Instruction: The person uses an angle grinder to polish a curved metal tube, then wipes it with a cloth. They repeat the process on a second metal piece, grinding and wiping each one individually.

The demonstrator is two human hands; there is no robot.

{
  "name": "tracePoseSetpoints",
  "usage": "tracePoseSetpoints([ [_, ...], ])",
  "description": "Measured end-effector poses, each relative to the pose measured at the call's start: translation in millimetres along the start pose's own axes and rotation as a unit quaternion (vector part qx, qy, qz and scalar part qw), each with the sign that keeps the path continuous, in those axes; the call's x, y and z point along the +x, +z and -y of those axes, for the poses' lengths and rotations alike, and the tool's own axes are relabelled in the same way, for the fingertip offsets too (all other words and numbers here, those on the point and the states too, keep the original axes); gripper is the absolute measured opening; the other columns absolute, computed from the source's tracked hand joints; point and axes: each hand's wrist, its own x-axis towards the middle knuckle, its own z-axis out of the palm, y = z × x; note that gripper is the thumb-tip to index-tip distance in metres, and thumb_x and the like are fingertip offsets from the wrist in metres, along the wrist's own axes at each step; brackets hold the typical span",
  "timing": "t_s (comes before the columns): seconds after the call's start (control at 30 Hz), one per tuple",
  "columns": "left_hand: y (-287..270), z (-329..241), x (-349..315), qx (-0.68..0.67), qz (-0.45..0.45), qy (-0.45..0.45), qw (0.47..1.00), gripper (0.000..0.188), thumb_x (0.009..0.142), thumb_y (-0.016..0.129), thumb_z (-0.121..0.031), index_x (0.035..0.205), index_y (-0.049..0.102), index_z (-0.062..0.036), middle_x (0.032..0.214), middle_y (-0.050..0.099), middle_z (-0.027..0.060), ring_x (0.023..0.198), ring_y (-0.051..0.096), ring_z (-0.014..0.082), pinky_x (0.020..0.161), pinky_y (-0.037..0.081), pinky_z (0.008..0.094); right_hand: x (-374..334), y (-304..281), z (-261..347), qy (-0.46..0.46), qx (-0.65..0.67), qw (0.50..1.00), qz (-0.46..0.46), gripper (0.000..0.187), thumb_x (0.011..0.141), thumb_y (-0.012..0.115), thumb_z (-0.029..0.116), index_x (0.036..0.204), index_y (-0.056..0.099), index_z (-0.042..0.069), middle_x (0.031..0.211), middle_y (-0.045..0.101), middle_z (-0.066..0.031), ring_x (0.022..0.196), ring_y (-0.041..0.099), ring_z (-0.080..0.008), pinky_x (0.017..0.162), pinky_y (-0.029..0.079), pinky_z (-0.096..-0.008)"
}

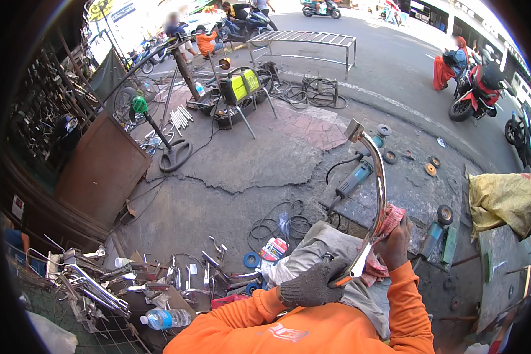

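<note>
A bent, shiny chrome tube (379, 171) rises in front of my lap, with a flat bracket at its upper end. My left hand (310, 285), in a dark grey knitted glove, is closed round the tube's lower end. My bare right hand (397, 241) grips a red and white patterned cloth (390, 219), pressed against the lower part of the tube. Grey trousers (312, 245) cover my legs beneath. Past the tube, a blue angle grinder (357, 177) lies on a dark board (416, 186).
Another grinder (432, 236) lies at right near a yellow sack (501, 203). Loose metal parts (94, 283) and a water bottle (165, 318) crowd the lower left. A yellow-green welding machine (243, 88) stands ahead, cables (277, 221) coil on the ground, and a red motorcycle (478, 88) is beyond.
</note>
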Motion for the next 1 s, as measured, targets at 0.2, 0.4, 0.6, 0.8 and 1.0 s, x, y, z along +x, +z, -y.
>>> tracePoseSetpoints([
  [0.2,-9,5,-1,-0.018,0.013,-0.014,1.000,0.053,0.082,0.074,-0.018,0.130,0.058,-0.0029,0.085,0.062,0.0095,0.074,0.062,0.0194,0.069,0.051,0.0378,-4,12,-15,0.057,0.179,0.982,0.018,0.051,0.071,0.084,0.016,0.118,0.068,0.001,0.122,0.063,-0.0215,0.117,0.057,-0.0432,0.105,0.041,-0.0524],
  [0.4,-7,7,4,-0.004,0.010,0.019,1.000,0.053,0.083,0.072,-0.016,0.132,0.058,-0.0031,0.090,0.065,0.0103,0.076,0.061,0.0194,0.071,0.050,0.0378,-15,31,9,0.020,-0.073,0.995,-0.058,0.050,0.074,0.078,0.016,0.119,0.067,0.000,0.123,0.057,-0.0306,0.120,0.052,-0.0504,0.105,0.039,-0.0574],
  [0.6,-3,-1,4,-0.020,0.001,-0.018,1.000,0.047,0.084,0.072,-0.019,0.126,0.059,-0.0037,0.088,0.065,0.0125,0.074,0.063,0.0214,0.068,0.049,0.0400,-3,28,18,0.042,-0.072,0.990,-0.118,0.042,0.079,0.076,0.014,0.118,0.065,0.001,0.121,0.060,-0.0221,0.115,0.055,-0.0449,0.100,0.040,-0.0556],
  [0.8,-18,3,10,0.061,-0.028,0.017,0.998,0.043,0.085,0.072,-0.029,0.120,0.061,-0.0057,0.090,0.065,0.0185,0.081,0.064,0.0338,0.076,0.049,0.0447,11,35,1,0.010,0.046,0.993,-0.112,0.030,0.080,0.076,0.006,0.106,0.063,0.003,0.108,0.062,-0.0168,0.106,0.058,-0.0421,0.093,0.045,-0.0502],
  [1.0,-16,0,17,0.024,-0.023,0.032,0.999,0.046,0.082,0.068,-0.018,0.123,0.060,0.0019,0.092,0.067,0.0218,0.083,0.066,0.0337,0.076,0.049,0.0447,9,40,3,0.069,0.087,0.991,-0.079,0.037,0.080,0.077,0.008,0.114,0.064,0.002,0.115,0.061,-0.0205,0.111,0.057,-0.0440,0.096,0.044,-0.0508],
])
